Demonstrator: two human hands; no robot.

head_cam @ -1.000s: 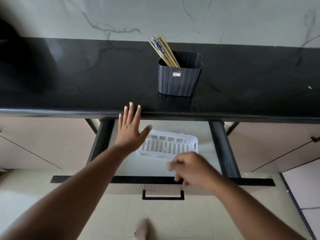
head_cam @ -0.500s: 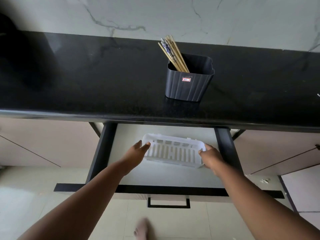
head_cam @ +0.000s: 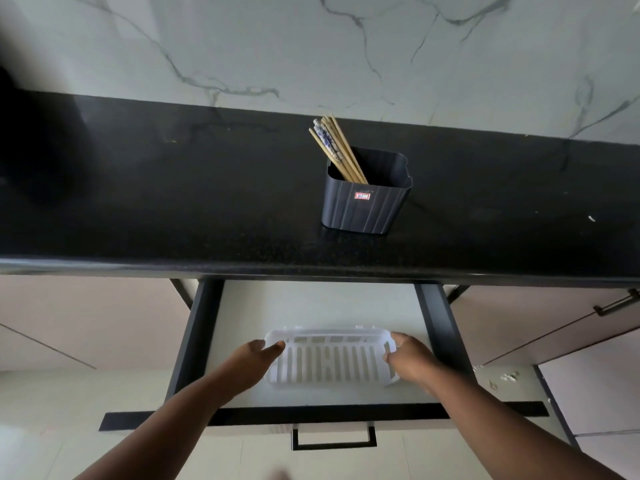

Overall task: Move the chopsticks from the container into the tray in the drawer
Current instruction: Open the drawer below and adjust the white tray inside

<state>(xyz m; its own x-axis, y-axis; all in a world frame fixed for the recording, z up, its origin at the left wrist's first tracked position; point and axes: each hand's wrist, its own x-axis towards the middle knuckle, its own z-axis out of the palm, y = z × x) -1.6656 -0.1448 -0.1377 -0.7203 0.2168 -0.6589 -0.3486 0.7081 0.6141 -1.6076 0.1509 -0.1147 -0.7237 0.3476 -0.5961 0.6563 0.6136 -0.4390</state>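
Note:
Several wooden chopsticks (head_cam: 334, 147) lean to the left in a dark ribbed container (head_cam: 365, 199) on the black countertop (head_cam: 173, 202). Below it the drawer (head_cam: 311, 303) stands pulled out. A white slotted tray (head_cam: 329, 358) lies on the drawer floor near its front. My left hand (head_cam: 256, 356) grips the tray's left end and my right hand (head_cam: 410, 362) grips its right end.
The drawer's black side rails (head_cam: 443, 327) flank the tray, and its front panel with a black handle (head_cam: 333, 439) is closest to me. Closed cabinet fronts lie to both sides. A marble wall (head_cam: 346, 46) backs the counter. A dark blurred shape fills the far left.
Both hands went down into the drawer and took hold of the tray's ends. The tray has slid from the back of the drawer toward its front.

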